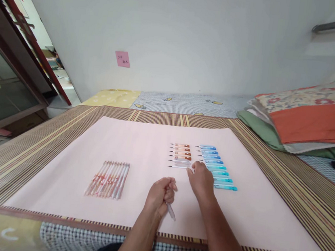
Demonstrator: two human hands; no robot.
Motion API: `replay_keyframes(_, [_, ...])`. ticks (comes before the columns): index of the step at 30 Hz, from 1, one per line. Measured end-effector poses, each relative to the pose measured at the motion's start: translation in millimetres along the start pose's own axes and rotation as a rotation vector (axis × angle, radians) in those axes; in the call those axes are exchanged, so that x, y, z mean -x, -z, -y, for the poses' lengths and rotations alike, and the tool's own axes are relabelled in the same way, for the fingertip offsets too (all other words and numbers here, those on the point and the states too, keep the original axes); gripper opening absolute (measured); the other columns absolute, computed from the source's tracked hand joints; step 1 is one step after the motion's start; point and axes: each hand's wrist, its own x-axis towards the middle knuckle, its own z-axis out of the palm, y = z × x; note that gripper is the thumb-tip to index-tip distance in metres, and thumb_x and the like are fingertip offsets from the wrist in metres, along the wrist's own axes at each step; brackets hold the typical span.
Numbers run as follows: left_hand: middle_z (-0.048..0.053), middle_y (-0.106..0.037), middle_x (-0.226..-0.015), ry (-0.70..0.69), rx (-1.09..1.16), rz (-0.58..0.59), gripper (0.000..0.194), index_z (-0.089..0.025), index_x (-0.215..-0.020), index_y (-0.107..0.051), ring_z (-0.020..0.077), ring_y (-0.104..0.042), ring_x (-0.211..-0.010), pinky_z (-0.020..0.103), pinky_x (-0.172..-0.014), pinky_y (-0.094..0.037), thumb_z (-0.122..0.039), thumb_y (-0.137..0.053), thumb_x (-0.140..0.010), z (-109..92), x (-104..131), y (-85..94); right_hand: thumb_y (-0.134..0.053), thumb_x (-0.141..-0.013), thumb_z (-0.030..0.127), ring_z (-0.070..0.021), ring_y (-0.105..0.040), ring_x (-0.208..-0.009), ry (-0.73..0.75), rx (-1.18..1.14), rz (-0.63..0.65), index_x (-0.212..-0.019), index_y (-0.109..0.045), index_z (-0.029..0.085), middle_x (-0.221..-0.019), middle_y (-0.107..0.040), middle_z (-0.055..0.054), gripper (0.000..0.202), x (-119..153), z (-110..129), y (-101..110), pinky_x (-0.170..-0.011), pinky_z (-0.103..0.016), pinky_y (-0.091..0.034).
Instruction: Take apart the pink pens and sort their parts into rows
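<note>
A pink note [122, 59] hangs on the pale wall [181, 33], beyond a bed with a striped mat [58, 144].

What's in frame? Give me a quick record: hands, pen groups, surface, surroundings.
left hand: closed around a pen; hand
right hand: fingers at the right end of the middle column's lowest item
left group: patterned pens side by side
middle column: includes brown-ended pens, tips left
right column: blue pens above teal pens
surface: pale pink sheet on striped mat
surroundings: pink note on wall
</note>
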Motion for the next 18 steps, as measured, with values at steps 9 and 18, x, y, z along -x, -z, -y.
replay_keyframes(9, [-0.002,-0.060,-0.061,0.011,0.019,-0.007,0.020,-0.012,-0.078,-0.063,0.0003,-0.019,-0.036,0.021,-0.040,-0.011,-0.028,-0.073,-0.071,-2.0,1.7,-2.6,-0.066,-0.095,0.030,-0.0204,-0.064,-0.084,0.010,0.021,-0.009,-0.096,-0.064,0.018,-0.100,-0.068,-0.007,0.012,-0.5,0.3,-2.7,-0.071,-0.032,-0.033])
replay_keyframes(18, [-0.002,-0.059,-0.059,-0.001,0.029,-0.033,0.019,-0.011,-0.076,-0.063,-0.0002,-0.021,-0.034,0.020,-0.039,-0.010,-0.026,-0.072,-0.069,-4.1,6.0,-7.9,-0.066,-0.095,0.030,-0.0204,-0.064,-0.084,0.019,0.015,-0.011,-0.093,-0.064,0.018,-0.098,-0.068,-0.007,0.012,-0.8,-0.3,-2.8,-0.070,-0.031,-0.031])
